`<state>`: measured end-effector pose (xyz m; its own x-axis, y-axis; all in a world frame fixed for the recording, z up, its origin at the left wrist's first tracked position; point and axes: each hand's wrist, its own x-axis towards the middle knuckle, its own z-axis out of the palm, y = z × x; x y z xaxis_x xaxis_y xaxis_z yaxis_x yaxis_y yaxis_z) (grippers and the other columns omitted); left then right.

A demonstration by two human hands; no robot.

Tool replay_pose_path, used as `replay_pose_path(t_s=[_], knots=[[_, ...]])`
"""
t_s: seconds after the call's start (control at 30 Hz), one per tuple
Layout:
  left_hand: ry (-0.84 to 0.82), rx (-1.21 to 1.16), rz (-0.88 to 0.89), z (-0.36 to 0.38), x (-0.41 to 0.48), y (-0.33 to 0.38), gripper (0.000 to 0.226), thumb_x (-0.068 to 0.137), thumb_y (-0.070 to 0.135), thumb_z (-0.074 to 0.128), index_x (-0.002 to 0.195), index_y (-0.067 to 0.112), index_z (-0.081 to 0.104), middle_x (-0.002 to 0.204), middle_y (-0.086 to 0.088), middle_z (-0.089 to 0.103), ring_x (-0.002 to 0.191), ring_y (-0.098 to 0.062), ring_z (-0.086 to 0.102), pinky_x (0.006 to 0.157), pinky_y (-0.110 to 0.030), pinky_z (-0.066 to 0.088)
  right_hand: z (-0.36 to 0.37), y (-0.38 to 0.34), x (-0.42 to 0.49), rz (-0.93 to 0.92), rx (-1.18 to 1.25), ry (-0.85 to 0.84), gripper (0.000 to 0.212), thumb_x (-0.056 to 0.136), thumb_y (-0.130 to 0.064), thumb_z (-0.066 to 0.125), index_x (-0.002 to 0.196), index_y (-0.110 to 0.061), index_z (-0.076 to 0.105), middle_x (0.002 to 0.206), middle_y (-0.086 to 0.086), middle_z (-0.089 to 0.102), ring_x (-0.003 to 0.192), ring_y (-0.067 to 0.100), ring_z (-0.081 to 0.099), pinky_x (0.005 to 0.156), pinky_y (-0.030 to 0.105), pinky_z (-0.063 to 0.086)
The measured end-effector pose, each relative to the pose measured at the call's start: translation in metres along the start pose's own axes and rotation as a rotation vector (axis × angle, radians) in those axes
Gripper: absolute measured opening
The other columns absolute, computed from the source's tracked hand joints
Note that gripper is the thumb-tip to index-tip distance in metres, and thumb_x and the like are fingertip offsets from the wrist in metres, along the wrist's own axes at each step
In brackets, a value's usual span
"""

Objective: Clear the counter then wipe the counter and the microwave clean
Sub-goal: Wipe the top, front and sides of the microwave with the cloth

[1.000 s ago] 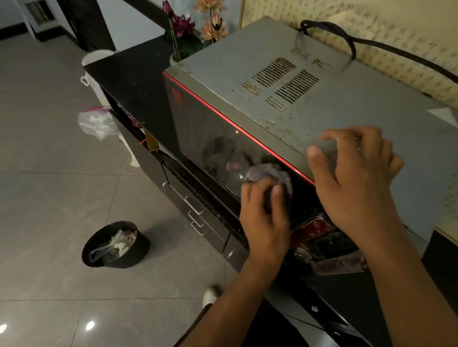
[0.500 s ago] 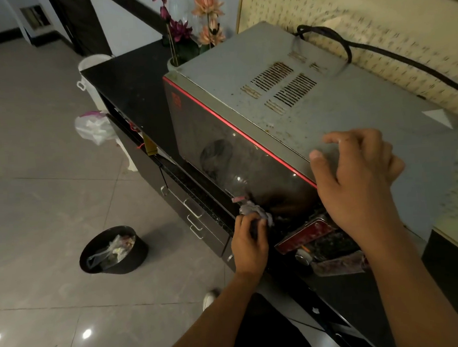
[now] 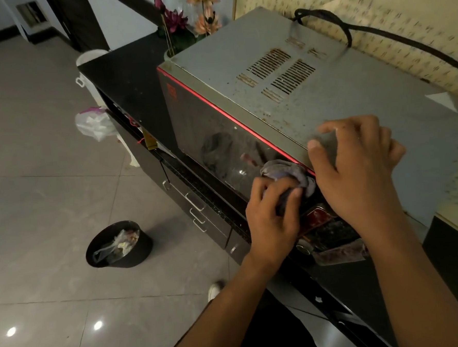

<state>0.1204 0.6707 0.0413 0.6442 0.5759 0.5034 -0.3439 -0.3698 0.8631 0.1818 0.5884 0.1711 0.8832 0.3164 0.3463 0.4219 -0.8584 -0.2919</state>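
A grey microwave (image 3: 311, 93) with a red-trimmed dark glass door stands on the black counter (image 3: 130, 74). Its top is speckled with dirt around the vents. My left hand (image 3: 273, 213) is closed on a crumpled grey cloth (image 3: 289, 172) and presses it against the right part of the glass door, just under the red trim. My right hand (image 3: 356, 165) lies palm down on the front edge of the microwave's top, fingers curled, holding nothing. The lower control panel is partly hidden behind both hands.
A vase of pink flowers (image 3: 186, 23) stands behind the microwave's left corner. A black cable (image 3: 374, 33) runs along the patterned wall. On the tiled floor sit a black bin (image 3: 118, 245) with rubbish, a white plastic bag (image 3: 93, 125) and a white bucket (image 3: 89, 63). Drawers with handles (image 3: 195, 205) line the counter front.
My left hand with the cloth went down to the door's lower edge, then came back up to just under the red trim. My right hand stayed on the microwave's top.
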Motion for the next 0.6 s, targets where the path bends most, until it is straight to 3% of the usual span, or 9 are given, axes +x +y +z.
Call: replay_pose_path(t_s=[0.07,0.27,0.37,0.5,0.6], knots=[[-0.026,0.003,-0.009,-0.001,-0.01,-0.016,0.011,0.097,0.017,0.065,0.101,0.007,0.068,0.1,-0.009,0.057,0.092,-0.006,0.054,0.078,-0.021,0.047,0.0,0.001,0.0,-0.001,0.006,0.005,0.029,0.097,-0.041,0.053,0.119,-0.022,0.058,0.126,0.006,0.047,0.122,0.026,0.039,0.101,0.043,0.024],[-0.131,0.113,-0.547,-0.011,-0.066,-0.085,0.004,0.1,0.026,0.061,0.103,0.024,0.063,0.1,0.003,0.06,0.088,-0.005,0.059,0.076,-0.018,0.046,-0.003,0.0,-0.001,0.01,0.039,-0.004,0.027,0.098,-0.04,0.052,0.118,-0.023,0.058,0.124,0.004,0.048,0.122,0.023,0.039,0.101,0.038,0.02],[-0.168,0.146,-0.646,-0.011,-0.074,-0.097,0.004,0.101,0.03,0.059,0.098,0.031,0.061,0.1,0.003,0.061,0.088,-0.005,0.059,0.074,-0.016,0.045,-0.002,0.0,-0.001,0.003,0.009,-0.026,0.026,0.097,-0.04,0.054,0.116,-0.023,0.059,0.123,0.003,0.047,0.121,0.023,0.039,0.101,0.038,0.02],[-0.121,0.055,-0.59,-0.011,-0.058,-0.077,0.003,0.101,0.027,0.059,0.099,0.027,0.062,0.101,0.0,0.063,0.09,-0.015,0.063,0.077,-0.032,0.053,-0.006,-0.002,0.001,0.019,0.089,-0.017,0.028,0.096,-0.04,0.055,0.118,-0.023,0.058,0.127,0.004,0.047,0.124,0.024,0.041,0.102,0.034,0.017],[-0.048,-0.025,-0.317,-0.011,-0.027,-0.032,0.004,0.1,0.018,0.062,0.102,0.017,0.066,0.102,-0.001,0.061,0.094,-0.018,0.061,0.08,-0.036,0.053,-0.016,0.001,-0.003,0.017,0.302,0.06,0.026,0.093,-0.04,0.053,0.116,-0.028,0.056,0.125,-0.002,0.046,0.122,0.019,0.047,0.111,0.051,0.031]])
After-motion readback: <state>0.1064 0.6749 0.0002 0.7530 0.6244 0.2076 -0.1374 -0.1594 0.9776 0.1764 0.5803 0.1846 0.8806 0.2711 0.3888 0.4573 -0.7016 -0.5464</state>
